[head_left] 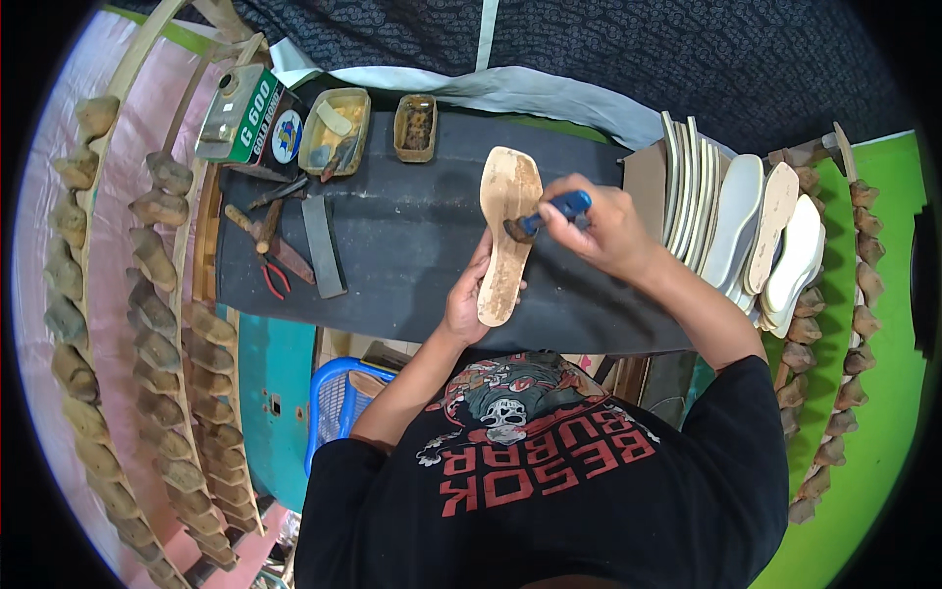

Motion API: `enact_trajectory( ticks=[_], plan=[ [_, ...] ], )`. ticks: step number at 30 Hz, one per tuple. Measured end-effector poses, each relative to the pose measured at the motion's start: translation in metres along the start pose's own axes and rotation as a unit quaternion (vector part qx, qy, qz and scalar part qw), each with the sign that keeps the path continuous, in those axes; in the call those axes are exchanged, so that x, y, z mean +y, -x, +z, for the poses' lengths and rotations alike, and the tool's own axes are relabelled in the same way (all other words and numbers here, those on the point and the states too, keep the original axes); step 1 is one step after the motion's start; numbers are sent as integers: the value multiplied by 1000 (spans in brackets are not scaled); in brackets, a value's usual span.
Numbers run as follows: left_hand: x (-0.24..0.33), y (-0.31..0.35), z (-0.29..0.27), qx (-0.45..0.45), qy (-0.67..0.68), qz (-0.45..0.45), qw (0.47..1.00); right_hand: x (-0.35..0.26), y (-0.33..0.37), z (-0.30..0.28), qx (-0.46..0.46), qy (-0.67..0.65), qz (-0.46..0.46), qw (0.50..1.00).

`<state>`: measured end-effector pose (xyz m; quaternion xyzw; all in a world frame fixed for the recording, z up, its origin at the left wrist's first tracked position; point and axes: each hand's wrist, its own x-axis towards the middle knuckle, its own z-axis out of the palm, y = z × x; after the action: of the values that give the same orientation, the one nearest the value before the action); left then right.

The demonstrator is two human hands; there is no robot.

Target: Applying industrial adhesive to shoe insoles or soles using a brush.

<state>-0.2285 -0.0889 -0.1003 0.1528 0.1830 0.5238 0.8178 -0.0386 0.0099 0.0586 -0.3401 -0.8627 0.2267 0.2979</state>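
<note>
My left hand (469,296) grips a tan shoe insole (507,187) from beneath, near its narrow heel end, and holds it up over the dark table. Brown smears cover part of the insole's upper face. In my right hand (610,231) is a brush with a blue handle (571,203), fingers wrapped round it. The brush's dark head (520,229) touches the insole around its middle. Part of my left hand is hidden under the insole.
Left on the table (422,245) lie a hammer (263,228), red-handled pliers (275,280) and a flat grey bar (322,245). Behind them stand a metal can (250,118) and two tubs (336,133) (416,128). Stacked soles (731,216) fill the right end. Racks of shoe lasts (157,280) flank the table.
</note>
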Motion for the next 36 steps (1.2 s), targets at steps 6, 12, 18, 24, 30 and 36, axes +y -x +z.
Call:
enact_trajectory(
  ticks=[6, 12, 18, 24, 30, 36],
  plan=[
    [29, -2, -17, 9, -3, -44, 999, 13, -37, 11, 30, 4, 11, 999],
    [61, 1, -37, 13, -9, -47, 999, 21, -84, 32, 45, -5, 53, 998],
    [77, 8, -63, 24, 3, -61, 998, 56, -146, 69, 79, -62, 100, 990],
    [79, 22, -87, 23, 21, -64, 997, 92, -180, 123, 64, -85, 170, 980],
    [88, 31, -111, 22, 65, -73, 995, 116, -185, 164, 24, -42, 206, 977],
    [100, 32, -120, 31, 71, -75, 994, 113, -184, 172, 42, -38, 228, 972]
  ],
)
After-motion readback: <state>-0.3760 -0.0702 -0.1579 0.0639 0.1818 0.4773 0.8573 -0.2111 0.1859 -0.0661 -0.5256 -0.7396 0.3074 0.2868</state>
